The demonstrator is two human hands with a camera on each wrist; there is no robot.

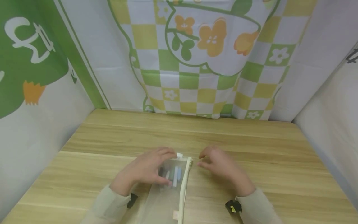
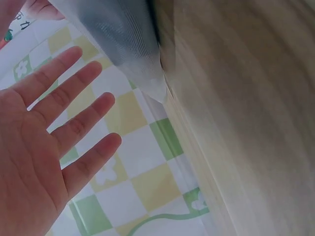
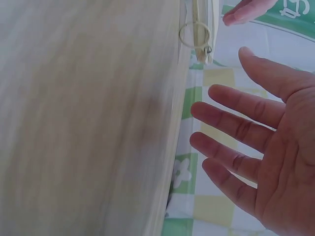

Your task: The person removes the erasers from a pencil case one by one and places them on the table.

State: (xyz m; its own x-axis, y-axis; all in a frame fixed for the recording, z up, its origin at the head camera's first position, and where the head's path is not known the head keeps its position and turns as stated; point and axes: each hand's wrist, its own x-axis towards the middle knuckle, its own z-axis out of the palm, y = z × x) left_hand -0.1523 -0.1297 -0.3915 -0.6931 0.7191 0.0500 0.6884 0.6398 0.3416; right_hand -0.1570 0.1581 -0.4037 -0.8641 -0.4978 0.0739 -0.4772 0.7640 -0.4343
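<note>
A see-through mesh zip pouch lies on the table, a cream zipper along its right side. Inside, near the far end, show slim white sticks and a blue piece, their kind blurred by the mesh. My left hand hovers over the pouch's far left part, its fingers spread and straight in the left wrist view. To the right of the zipper my right hand stands apart from the pouch, fingers loosely extended and holding nothing. In the right wrist view a ring pull hangs at the zipper's end.
The wood-grain table spreads around both hands. Behind its far edge hangs a checked, flowered curtain. Pale fabric stands at the right, and a green and white panel at the left. Dark wrist straps show at both cuffs.
</note>
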